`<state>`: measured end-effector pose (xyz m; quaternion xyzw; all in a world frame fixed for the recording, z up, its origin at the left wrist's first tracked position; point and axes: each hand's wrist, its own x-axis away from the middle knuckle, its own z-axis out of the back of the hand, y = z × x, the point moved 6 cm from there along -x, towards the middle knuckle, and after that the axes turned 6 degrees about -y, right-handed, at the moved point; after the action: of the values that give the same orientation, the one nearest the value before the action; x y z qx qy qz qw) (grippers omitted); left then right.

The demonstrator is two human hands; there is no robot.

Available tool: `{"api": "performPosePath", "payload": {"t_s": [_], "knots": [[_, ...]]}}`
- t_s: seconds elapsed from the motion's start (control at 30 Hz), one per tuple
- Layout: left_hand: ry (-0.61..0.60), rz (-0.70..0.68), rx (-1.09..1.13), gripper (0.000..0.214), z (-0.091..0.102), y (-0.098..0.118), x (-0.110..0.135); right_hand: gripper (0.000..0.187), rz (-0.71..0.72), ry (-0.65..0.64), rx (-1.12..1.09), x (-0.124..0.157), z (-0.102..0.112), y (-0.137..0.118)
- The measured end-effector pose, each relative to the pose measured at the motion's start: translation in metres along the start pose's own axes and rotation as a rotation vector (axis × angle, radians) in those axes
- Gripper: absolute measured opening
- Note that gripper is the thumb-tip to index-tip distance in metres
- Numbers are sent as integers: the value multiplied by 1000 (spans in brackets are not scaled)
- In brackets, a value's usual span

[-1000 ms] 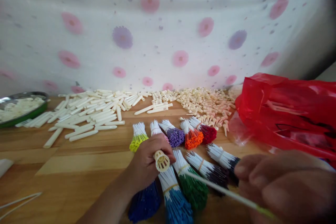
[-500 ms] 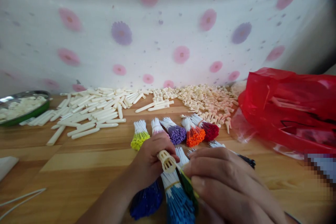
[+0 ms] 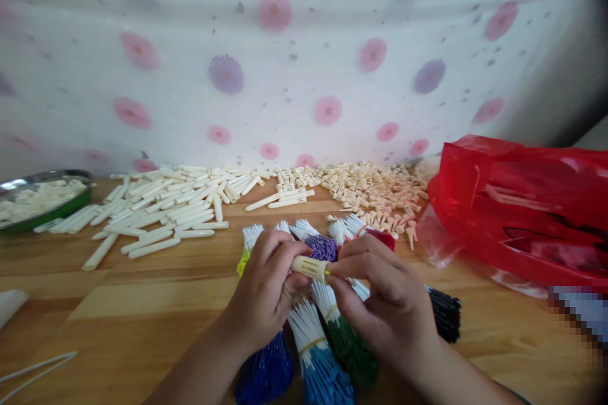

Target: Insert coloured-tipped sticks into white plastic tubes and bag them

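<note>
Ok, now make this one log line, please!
left hand: holding slotted tube | right hand: pinching yellow tip at tube's end | blue bundle: on table

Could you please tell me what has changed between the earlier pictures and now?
The right hand moved leftward to the slotted piece, still gripped by the left hand; the piece's opening turned rightward, and the stick's yellow end now shows there. The light-blue bundle and red bag stayed put.

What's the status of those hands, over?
Left hand gripping cream slotted plastic tube. Right hand pinching small yellow tip at tube's end. Banded blue-and-white stick bundle nearby.
</note>
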<state>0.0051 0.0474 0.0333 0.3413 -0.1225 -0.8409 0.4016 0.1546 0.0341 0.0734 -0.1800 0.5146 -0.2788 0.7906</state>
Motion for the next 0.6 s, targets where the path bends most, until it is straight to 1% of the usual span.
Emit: {"api": "performPosePath", "payload": {"t_s": [0.07, 0.17, 0.3, 0.43, 0.53, 0.6], "knots": [[57, -3, -79, 31, 2, -1, 0, 12, -30, -27, -27, -1, 0, 5], [110, -25, -172, 28, 4, -1, -1, 9, -47, -63, -37, -3, 1, 9], [154, -81, -259, 27, 7, 5, -3, 12, -101, -74, -44, -4, 2, 16], [182, -89, -327, 26, 10, 10, -2, 11, -173, -77, -73, -3, 0, 22], [188, -83, -348, 26, 10, 11, -1, 11, -165, -95, -71, -1, -2, 22], [192, -75, -343, 26, 10, 10, 0, 13, -129, -100, -43, 0, -3, 21]]}}
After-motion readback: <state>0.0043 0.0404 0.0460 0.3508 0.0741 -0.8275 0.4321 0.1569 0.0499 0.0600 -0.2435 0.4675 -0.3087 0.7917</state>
